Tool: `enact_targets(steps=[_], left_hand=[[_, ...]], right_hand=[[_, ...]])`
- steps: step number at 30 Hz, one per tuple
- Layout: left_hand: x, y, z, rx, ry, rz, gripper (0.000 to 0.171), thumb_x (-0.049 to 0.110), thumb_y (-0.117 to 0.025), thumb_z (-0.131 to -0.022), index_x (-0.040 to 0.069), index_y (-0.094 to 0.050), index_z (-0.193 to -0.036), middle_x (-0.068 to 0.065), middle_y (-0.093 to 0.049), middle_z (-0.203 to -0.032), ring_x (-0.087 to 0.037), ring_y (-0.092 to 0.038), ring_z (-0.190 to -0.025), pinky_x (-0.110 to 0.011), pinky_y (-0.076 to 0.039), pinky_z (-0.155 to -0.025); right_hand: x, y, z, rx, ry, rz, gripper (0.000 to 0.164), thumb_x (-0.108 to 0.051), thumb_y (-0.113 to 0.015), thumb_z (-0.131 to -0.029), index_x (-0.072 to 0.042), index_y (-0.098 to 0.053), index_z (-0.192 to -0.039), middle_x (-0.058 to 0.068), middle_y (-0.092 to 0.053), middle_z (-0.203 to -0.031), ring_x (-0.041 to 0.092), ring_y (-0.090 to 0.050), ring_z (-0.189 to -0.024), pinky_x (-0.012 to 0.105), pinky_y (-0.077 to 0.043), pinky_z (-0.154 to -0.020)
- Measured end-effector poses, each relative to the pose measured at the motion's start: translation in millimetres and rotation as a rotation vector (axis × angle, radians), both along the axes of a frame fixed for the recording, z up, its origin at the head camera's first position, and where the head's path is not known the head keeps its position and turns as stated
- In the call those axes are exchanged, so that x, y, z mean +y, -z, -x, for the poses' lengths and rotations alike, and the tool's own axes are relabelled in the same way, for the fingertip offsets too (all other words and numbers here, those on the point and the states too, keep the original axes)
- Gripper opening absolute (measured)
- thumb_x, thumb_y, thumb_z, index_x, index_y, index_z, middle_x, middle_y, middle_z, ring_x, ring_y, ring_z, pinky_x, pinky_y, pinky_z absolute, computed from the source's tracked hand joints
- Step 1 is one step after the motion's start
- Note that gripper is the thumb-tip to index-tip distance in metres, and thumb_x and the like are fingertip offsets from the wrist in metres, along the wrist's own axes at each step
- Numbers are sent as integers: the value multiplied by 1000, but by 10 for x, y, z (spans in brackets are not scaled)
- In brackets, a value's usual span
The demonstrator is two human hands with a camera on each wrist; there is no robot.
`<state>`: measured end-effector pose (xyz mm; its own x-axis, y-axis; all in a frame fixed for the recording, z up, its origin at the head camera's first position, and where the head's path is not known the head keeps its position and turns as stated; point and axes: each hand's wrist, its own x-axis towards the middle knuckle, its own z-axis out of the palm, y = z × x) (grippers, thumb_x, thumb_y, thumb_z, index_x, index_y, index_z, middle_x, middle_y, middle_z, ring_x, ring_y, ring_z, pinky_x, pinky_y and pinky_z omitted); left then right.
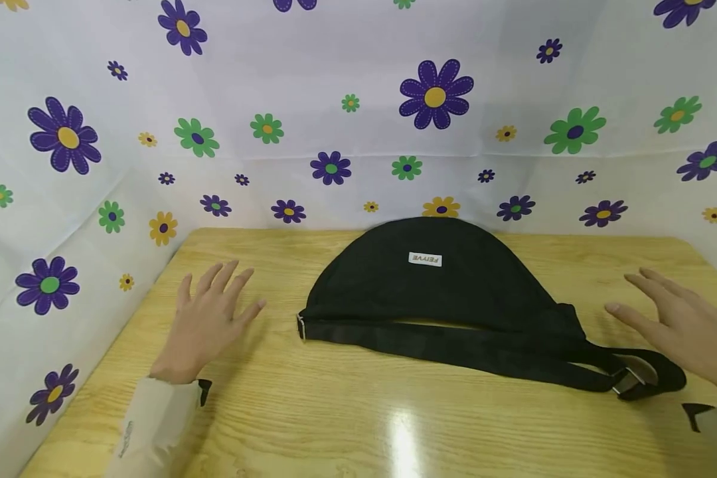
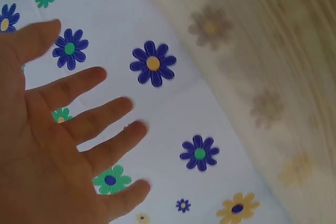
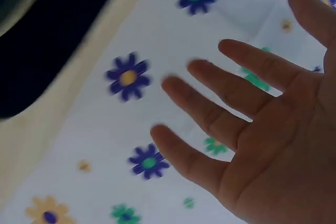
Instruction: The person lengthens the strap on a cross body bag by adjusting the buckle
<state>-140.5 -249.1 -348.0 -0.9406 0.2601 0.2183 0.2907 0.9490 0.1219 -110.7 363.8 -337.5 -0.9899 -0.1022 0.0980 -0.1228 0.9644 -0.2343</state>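
Observation:
A black fabric bag (image 1: 430,285) with a rounded top lies flat on the wooden table (image 1: 311,411). Its small white label (image 1: 425,259) reads upside down from here. Along its lower edge runs a black strap (image 1: 454,350), with a metal buckle (image 1: 627,380) at the right end. To the left of the bag, my left hand (image 1: 206,322) hovers with fingers spread and holds nothing. My right hand (image 1: 687,325) is above the strap's right end, apart from it as far as I can tell. In the right wrist view its palm (image 3: 283,145) is bare.
A white cloth (image 1: 311,73) printed with purple, green and yellow flowers hangs behind the table and along its sides. A bright light reflection (image 1: 403,438) shows on the table's near part. Beige sleeves (image 1: 158,425) cover both forearms.

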Motion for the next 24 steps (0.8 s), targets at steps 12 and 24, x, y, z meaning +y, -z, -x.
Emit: enact_targets(steps=[12,24], left_hand=[[159,7,76,-263,114,-456,39,23,-57,-106,-6,-63,-131,-22,-67,-125,-36,-66,-105,-53,-54,-88],[244,23,81,-347,136,-540,37,23,-54,-107,-6,-64,-129,-16,-70,-119,-33,-66,-107,-49,-54,-86]], right_hand=[[-856,-335,152,177,-210,173,32,-17,-73,-95,7,-70,-116,25,-71,-107,40,-69,-90,59,-55,-75],[-1632,-296,348,131,-398,321,21,-10,-77,-91,4,-73,-106,7,-74,-91,19,-68,-76,39,-58,-69]])
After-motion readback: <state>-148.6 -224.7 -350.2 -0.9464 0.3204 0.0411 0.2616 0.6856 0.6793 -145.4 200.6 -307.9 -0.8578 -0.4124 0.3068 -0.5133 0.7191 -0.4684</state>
